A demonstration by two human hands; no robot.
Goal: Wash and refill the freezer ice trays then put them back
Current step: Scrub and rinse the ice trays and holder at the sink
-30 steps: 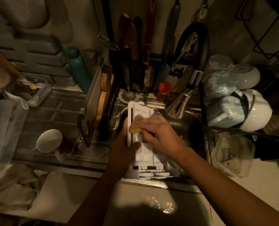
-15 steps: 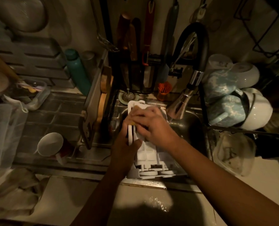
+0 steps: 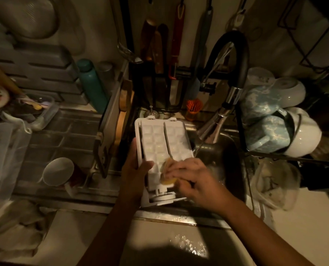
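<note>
— Over the sink (image 3: 223,156), which way does the ice tray (image 3: 159,143) run?
— Twelve to six; the left hand (image 3: 135,175) grips its nine-o'clock edge, the right hand (image 3: 194,179) clutches the sponge (image 3: 167,179) at the six end, cells stretching toward twelve.

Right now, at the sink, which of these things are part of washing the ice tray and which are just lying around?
In the job: ice tray, gripped by the left hand; yellow sponge, held on it by the right hand; faucet; sink.
Just lying about: teal bottle, white cup, blue mugs, hanging knives, wooden board.
</note>
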